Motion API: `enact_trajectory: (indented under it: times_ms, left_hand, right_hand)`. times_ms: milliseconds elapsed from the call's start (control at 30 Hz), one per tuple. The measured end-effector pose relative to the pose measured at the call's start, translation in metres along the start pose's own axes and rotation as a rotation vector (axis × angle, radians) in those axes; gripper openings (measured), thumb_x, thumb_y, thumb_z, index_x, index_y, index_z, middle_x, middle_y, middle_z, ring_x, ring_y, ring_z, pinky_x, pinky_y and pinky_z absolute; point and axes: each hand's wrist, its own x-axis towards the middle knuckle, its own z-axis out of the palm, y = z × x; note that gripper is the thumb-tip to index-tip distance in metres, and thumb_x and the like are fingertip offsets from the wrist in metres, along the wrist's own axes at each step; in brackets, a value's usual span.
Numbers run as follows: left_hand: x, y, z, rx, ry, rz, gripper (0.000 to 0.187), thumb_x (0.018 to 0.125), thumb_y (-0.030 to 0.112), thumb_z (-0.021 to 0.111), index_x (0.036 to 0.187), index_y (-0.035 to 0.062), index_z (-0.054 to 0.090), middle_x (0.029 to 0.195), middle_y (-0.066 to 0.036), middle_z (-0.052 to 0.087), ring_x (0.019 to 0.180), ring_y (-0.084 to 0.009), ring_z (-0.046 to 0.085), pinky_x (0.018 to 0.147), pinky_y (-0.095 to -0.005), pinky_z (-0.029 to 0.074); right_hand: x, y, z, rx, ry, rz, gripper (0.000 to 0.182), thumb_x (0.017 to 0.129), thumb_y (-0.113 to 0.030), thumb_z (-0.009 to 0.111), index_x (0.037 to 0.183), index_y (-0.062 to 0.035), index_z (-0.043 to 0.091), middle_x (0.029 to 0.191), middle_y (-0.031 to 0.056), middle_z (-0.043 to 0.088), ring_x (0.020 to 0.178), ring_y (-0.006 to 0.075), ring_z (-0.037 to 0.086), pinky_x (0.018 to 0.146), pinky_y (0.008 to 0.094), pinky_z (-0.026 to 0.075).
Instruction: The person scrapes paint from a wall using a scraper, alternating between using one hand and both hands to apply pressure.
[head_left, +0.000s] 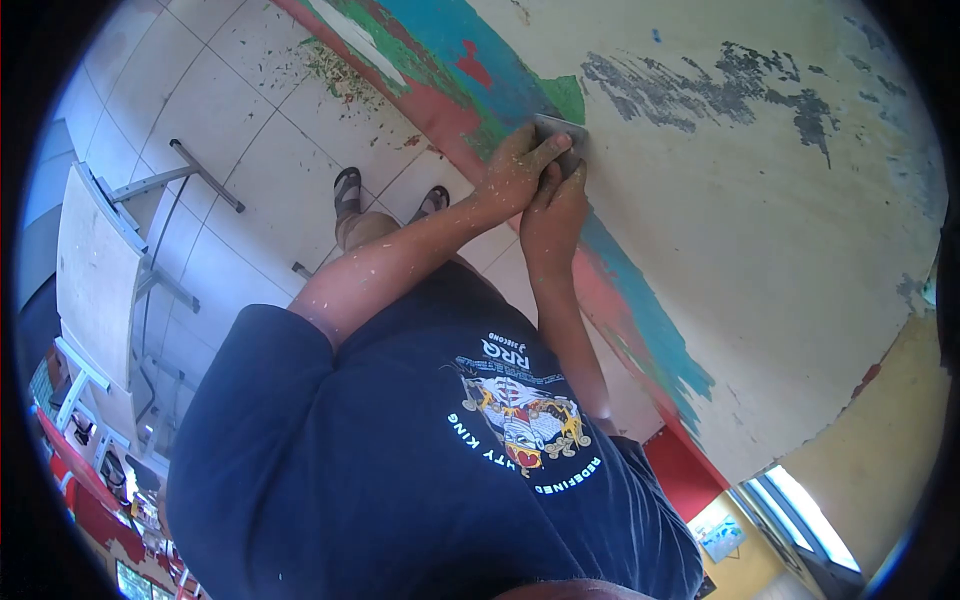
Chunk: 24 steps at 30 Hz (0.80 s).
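Observation:
Both my hands are pressed together on a small grey metal scraper [563, 131] held against a painted wall [760, 250]. My left hand [512, 172] reaches across from the left, its fingers lying over the blade. Just below it, my right hand [553, 215] closes around the scraper's lower part, which is hidden. The blade sits where cream, scraped wall meets a band of green, teal and red paint [470, 80]. Paint specks dot both forearms. My navy printed T-shirt [420, 450] fills the lower view.
Paint flakes [335, 70] litter the white tiled floor near the wall's base. My sandalled feet [347, 190] stand on the tiles. A white table on a metal frame [100, 270] stands at the left. A window [800, 510] shows at the lower right.

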Motion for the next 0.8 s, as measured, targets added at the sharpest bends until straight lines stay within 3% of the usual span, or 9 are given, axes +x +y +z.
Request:
enact_trajectory:
  times_ms: [200,467,567,667,800]
  left_hand:
    - [0.003,-0.007,0.003,-0.012,-0.004,-0.021,0.039,0.101,0.039,0.057,0.099,-0.0009,0.058,0.081,-0.003,0.058,0.073,-0.0098,0.053,0.067,-0.0269,0.045]
    - [-0.003,0.006,0.0,-0.033,-0.016,-0.066,0.046,0.1,0.04,0.056,0.111,-0.0042,0.058,0.091,-0.006,0.06,0.083,-0.0102,0.052,0.074,-0.029,0.047]
    - [0.005,-0.011,-0.003,0.041,-0.031,-0.01,0.051,0.096,0.043,0.06,0.106,-0.0074,0.059,0.095,-0.014,0.065,0.086,-0.0163,0.059,0.079,-0.0341,0.049]
    - [0.007,-0.014,0.001,0.06,0.042,0.045,0.052,0.096,0.043,0.06,0.106,-0.0075,0.059,0.095,-0.015,0.065,0.087,-0.0165,0.059,0.08,-0.0344,0.049]
    - [0.006,-0.002,-0.002,0.029,-0.004,-0.016,0.05,0.097,0.043,0.06,0.104,-0.0069,0.059,0.094,-0.014,0.065,0.085,-0.0165,0.059,0.08,-0.0343,0.049]
  right_hand:
    - [0.001,-0.015,-0.007,-0.031,-0.003,0.027,0.028,0.102,-0.017,0.046,0.116,0.007,0.047,0.087,0.0349,0.064,0.088,0.0538,0.061,0.068,0.0561,0.046]
    - [-0.003,-0.006,-0.002,0.01,-0.006,0.019,0.029,0.103,-0.018,0.046,0.115,0.0079,0.048,0.088,0.0357,0.063,0.09,0.0551,0.06,0.07,0.0558,0.045]
    - [-0.004,-0.005,0.003,0.032,0.021,0.039,0.029,0.103,-0.019,0.045,0.114,0.008,0.049,0.089,0.0362,0.063,0.091,0.0552,0.059,0.07,0.0557,0.045]
    - [0.004,-0.006,0.0,0.01,0.027,0.019,0.031,0.104,-0.021,0.045,0.113,0.0074,0.049,0.089,0.0365,0.063,0.091,0.0553,0.059,0.069,0.0555,0.045]
    - [-0.002,-0.007,0.001,-0.02,0.034,0.009,0.032,0.104,-0.024,0.044,0.109,0.0065,0.049,0.087,0.0359,0.063,0.089,0.0556,0.059,0.068,0.0559,0.044]
